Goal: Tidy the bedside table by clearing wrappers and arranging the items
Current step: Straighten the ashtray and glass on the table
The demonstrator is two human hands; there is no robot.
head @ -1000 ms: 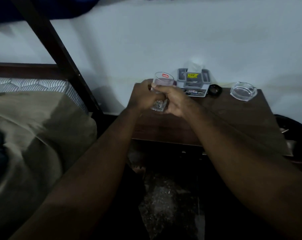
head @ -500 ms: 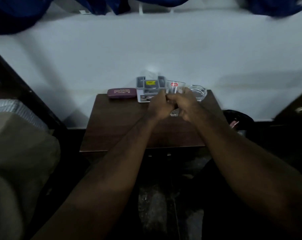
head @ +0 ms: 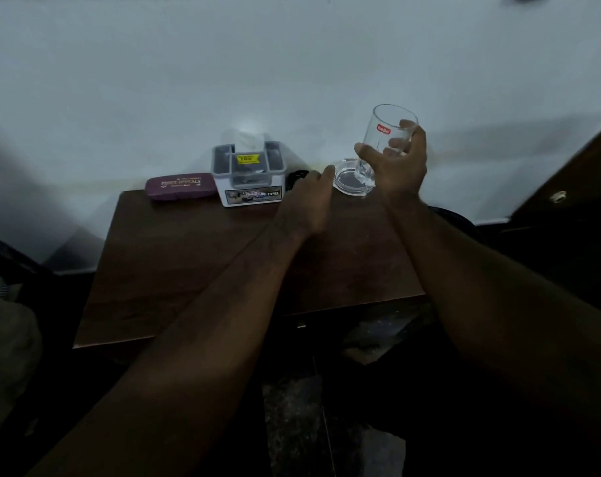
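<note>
Against a pale wall stands the brown bedside table [head: 175, 263]. Above its back right corner, the right hand [head: 400, 166] holds a clear glass [head: 386, 136] upright, fingers clamped around it, over a glass ashtray [head: 349, 182]. Left of the ashtray, the left hand [head: 307, 201] hovers, fingers loosely extended and holding nothing. Farther left sit a white organizer [head: 250, 182] and a maroon spectacle case [head: 180, 186].
</note>
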